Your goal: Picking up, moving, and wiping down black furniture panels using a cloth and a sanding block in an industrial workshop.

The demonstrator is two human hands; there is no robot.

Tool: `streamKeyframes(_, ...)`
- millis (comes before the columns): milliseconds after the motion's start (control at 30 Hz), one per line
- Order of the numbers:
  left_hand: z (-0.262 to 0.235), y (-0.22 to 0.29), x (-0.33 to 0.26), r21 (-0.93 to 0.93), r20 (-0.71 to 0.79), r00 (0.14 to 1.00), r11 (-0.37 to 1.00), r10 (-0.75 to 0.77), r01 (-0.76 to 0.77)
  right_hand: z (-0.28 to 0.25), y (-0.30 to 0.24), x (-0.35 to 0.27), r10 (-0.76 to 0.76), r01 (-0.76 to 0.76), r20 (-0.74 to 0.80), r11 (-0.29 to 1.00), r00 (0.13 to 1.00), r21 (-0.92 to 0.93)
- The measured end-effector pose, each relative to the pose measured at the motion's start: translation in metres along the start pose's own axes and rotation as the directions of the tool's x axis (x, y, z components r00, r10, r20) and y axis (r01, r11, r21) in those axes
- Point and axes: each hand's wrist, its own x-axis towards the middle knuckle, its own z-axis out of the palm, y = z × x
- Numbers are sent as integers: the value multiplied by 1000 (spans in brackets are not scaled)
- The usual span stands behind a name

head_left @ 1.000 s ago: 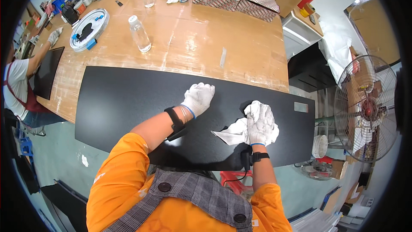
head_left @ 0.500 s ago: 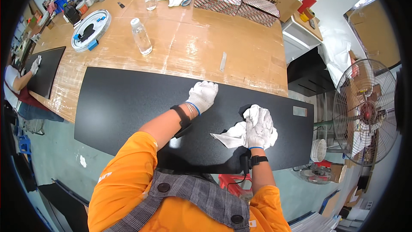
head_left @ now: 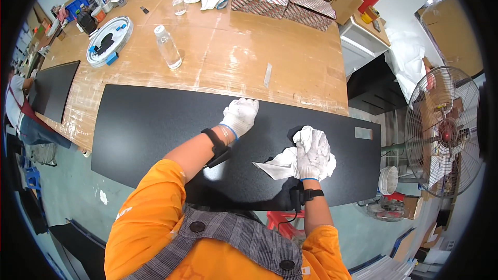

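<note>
A long black panel lies along the near edge of the wrapped table. My left hand, in a white knit glove, has its fingers curled at the panel's far edge, near the middle. Toward the right part of the panel my right hand, gloved too, presses a crumpled white cloth against the black surface. One corner of the cloth sticks out to the left, and some of it bunches beyond the fingertips. A small pale rectangle shows near the panel's right end.
Clear bottles, a round white lid with blue clips and patterned boxes stand on the table. A large fan is at right. At far left a co-worker leans by another black panel.
My left hand has shifted slightly left along the panel's far edge. My right hand and the cloth stay almost in place. The co-worker's gloved hand has moved off the middle of the other panel.
</note>
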Motion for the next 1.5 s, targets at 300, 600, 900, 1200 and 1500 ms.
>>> streamKeyframes(300,-11,-3,17,9,201,979,1000,16,-18,0,2,0,-21,21,-20,999,1000,35)
streamKeyframes(600,-17,-3,10,-42,185,982,999,28,-20,1,1,0,-40,41,-60,999,997,26)
streamKeyframes(900,-17,-4,0,-86,107,993,996,41,-31,5,4,1,-51,54,-68,998,996,36)
streamKeyframes(1200,-24,-8,0,-149,146,988,988,50,-28,6,5,0,-31,33,-55,999,998,30)
streamKeyframes(1500,-22,-7,-2,-92,206,976,995,65,-47,2,2,0,-1,1,-12,1000,1000,4)
